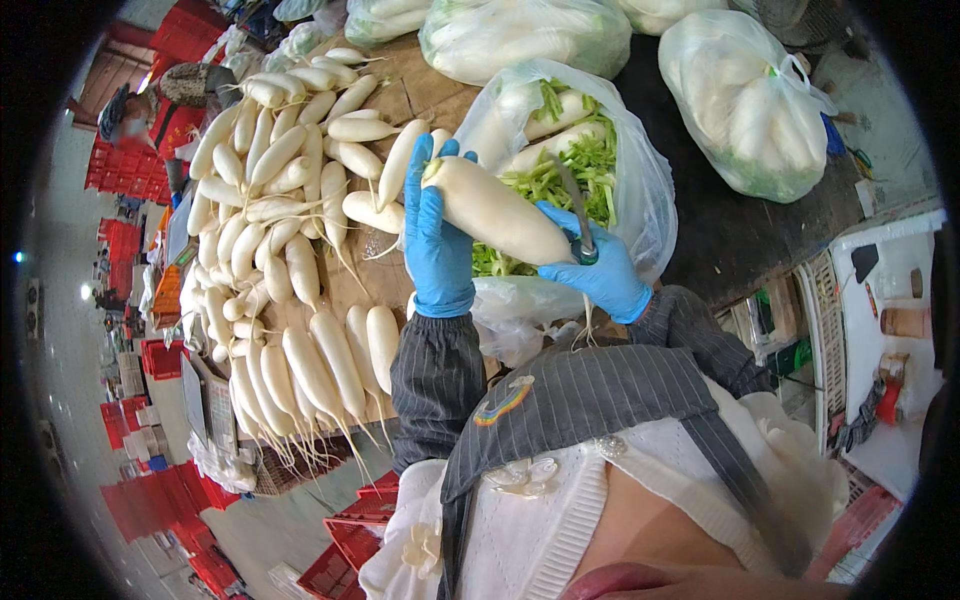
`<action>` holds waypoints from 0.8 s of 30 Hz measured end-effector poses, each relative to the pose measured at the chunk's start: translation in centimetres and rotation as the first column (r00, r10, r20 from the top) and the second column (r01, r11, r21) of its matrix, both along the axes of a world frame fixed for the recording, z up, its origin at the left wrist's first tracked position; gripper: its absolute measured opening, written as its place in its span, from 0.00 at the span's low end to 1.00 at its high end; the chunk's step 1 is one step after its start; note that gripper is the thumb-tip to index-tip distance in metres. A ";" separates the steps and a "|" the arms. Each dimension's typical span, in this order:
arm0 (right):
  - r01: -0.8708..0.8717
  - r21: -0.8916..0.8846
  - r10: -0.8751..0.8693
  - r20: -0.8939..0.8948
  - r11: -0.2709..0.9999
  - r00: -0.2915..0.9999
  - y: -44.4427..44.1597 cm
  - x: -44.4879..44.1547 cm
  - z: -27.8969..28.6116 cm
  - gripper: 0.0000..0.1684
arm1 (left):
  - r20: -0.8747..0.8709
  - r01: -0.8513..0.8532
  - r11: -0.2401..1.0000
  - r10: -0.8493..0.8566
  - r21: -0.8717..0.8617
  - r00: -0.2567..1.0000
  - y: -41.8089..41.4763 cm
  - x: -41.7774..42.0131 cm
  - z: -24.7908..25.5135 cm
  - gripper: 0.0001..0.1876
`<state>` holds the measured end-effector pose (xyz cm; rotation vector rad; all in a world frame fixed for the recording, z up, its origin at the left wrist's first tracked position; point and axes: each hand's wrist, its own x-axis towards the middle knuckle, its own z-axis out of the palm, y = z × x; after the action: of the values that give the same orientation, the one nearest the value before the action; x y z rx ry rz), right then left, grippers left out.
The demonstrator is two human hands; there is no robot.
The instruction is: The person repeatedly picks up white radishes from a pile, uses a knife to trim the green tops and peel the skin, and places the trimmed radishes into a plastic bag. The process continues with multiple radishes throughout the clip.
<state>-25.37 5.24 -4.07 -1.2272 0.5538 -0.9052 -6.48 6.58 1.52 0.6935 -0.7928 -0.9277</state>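
A large white daikon radish (pixel 499 210) is held slantwise over an open clear plastic bag (pixel 649 202). My left hand (pixel 441 255), in a blue glove, supports its crown end with the fingers up around it. My right hand (pixel 604 274), also in a blue glove, grips a small curved knife (pixel 577 196) with a dark green handle. Its fingers also touch the radish's root end, where thin roots hang down. The blade stands up beyond the radish, apart from it. Inside the bag lie whole radishes and cut green leaf stalks (pixel 596 169).
Many loose daikon radishes (pixel 277 157) cover the wooden table's left side. Tied bags of radishes (pixel 742 112) stand along the far and right parts. A digital scale (pixel 210 397) sits at the left edge. Red crates (pixel 352 532) are below; another person (pixel 142 120) is far left.
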 end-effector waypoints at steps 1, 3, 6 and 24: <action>0.045 -0.078 -0.048 -0.027 0.996 0.998 0.1 0.3 0.0 0.41 | -0.035 -0.027 0.999 0.028 0.026 0.999 0.0 -0.1 -0.1 0.37; 0.099 -0.244 -0.122 -0.082 0.965 0.989 0.2 0.9 0.3 0.41 | -0.136 -0.086 0.996 0.086 0.001 0.987 0.4 -1.5 -1.0 0.38; 0.179 -0.458 -0.282 -0.166 0.870 0.945 0.1 1.4 0.8 0.40 | 0.055 -0.176 0.950 0.168 0.259 0.984 2.0 -4.8 -3.3 0.42; 0.128 0.144 -0.083 -0.282 0.981 0.956 -0.8 0.8 -0.4 0.21 | -0.402 -0.209 0.952 0.286 0.225 0.870 8.5 18.7 -1.9 0.32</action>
<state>-24.56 4.41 -4.48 -1.1916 0.9059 -0.7660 12.21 15.09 -0.39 0.6900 -0.2211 -0.8758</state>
